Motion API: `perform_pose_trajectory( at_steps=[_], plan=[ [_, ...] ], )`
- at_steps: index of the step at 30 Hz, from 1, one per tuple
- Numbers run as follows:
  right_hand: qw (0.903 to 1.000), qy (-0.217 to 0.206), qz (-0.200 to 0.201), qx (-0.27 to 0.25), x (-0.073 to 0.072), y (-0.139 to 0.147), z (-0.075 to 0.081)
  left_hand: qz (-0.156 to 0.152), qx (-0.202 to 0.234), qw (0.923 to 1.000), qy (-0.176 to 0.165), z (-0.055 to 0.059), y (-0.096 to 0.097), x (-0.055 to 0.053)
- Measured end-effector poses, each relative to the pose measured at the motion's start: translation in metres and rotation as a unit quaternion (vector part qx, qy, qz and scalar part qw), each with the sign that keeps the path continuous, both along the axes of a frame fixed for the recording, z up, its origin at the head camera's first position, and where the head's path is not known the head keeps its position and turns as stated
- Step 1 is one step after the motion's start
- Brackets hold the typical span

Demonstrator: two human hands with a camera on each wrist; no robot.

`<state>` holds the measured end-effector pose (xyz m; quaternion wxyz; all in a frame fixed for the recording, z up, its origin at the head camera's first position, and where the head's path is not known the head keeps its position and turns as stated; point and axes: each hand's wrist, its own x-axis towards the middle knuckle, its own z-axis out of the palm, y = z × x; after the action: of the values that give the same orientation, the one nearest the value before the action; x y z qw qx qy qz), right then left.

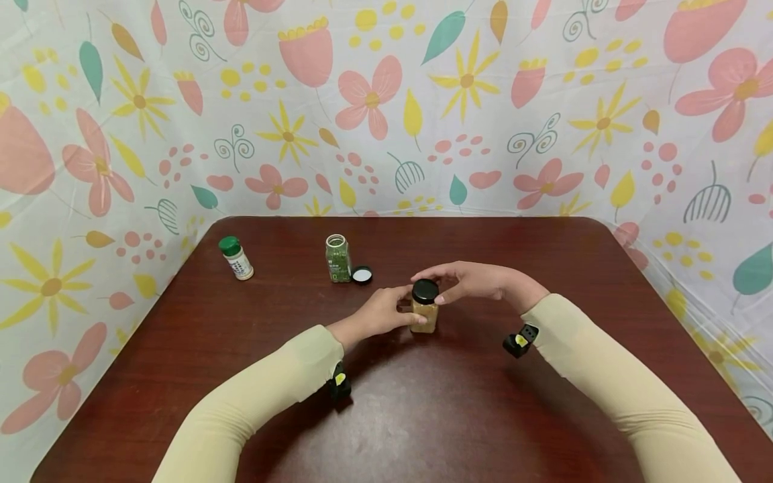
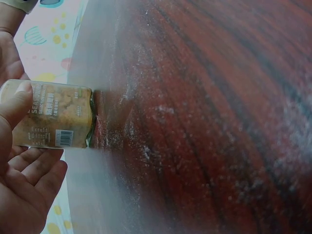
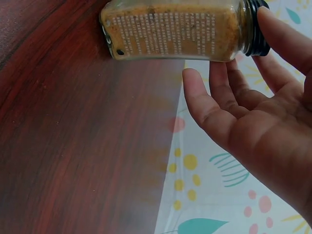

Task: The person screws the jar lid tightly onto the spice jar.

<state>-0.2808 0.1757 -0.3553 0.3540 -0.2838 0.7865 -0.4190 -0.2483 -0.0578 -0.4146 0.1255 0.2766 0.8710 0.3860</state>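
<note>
Apparently, the step in hand is working the round, ridged black lid (image 1: 425,290) on a squarish clear-glass jar of tan seasoning (image 1: 425,319), which is upright near the middle of the dark reddish-brown wooden table (image 1: 410,429). To do it well, I would keep the left grip low on the flat glass sides so the body cannot spin, turn the lid level, and avoid pressing sideways, since a narrow jar may tip. Whether its base bears fully on the wood is hard to tell.

The left hand (image 1: 383,312) is partly closed, gripping the jar with its thumb across the label and fingers round the far side. The right hand (image 1: 477,280) pinches the lid, thumb on the rim and fingers arched behind; its lower fingers spread loosely below, the nearest standing clear of the glass. Beyond the left hand is an open clear-glass jar of green herbs (image 1: 339,260).
</note>
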Motion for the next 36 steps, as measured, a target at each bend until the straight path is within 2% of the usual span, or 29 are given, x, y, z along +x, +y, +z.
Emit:
perform_pose_trajectory(
  at_steps=[9,20,24,28,36],
  plan=[
    [0.9987,0.034,-0.030,-0.022,0.008,0.000,-0.009,-0.002,0.003,1.0000,-0.001,-0.001,0.000,0.000],
    [0.9941,0.051,-0.076,-0.059,0.020,0.001,-0.022,0.000,0.000,1.0000,0.000,-0.001,0.000,0.000],
    [0.9910,0.055,-0.090,-0.083,0.025,-0.001,-0.026,0.001,-0.002,1.0000,-0.002,0.000,0.000,0.000],
    [0.9864,0.082,-0.107,-0.094,0.030,-0.004,-0.030,0.004,-0.004,1.0000,0.001,0.000,0.000,0.001],
    [0.9777,0.117,-0.147,-0.093,0.038,-0.010,-0.038,0.003,0.000,1.0000,0.006,-0.002,-0.001,0.000]
  ],
)
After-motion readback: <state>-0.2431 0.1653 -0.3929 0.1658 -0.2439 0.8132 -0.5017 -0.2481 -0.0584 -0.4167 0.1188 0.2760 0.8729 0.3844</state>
